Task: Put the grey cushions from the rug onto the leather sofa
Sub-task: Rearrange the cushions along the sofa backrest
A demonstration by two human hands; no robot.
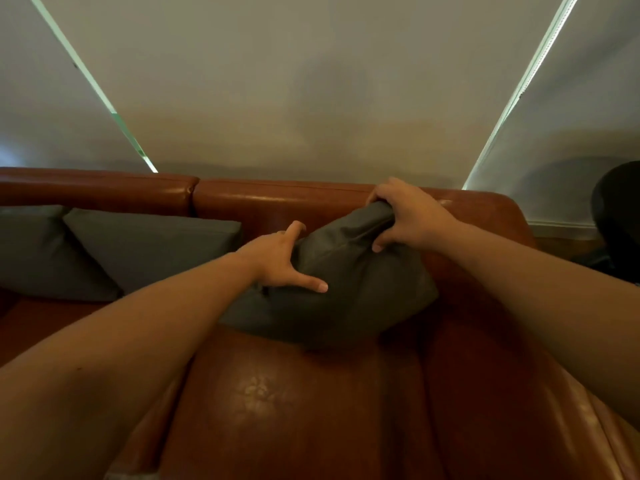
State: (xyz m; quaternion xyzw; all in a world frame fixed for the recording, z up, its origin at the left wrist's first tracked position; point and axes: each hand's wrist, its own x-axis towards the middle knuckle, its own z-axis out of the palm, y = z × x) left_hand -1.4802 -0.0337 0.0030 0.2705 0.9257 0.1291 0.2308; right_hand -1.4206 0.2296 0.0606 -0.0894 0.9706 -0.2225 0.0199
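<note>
A grey cushion (349,292) lies tilted on the brown leather sofa (277,393), near the sofa's right end and against the backrest. My right hand (408,216) grips the cushion's top corner. My left hand (282,259) presses on its left side, fingers spread, thumb on the front face. Two more grey cushions lean against the backrest at the left: one (149,247) beside the held cushion, another (34,251) at the far left edge. The rug is out of view.
Pale roller blinds (311,81) hang behind the sofa, with bright gaps between them. A dark object (616,209) sits beyond the sofa's right armrest (519,375). Bare seat leather lies in front of the held cushion.
</note>
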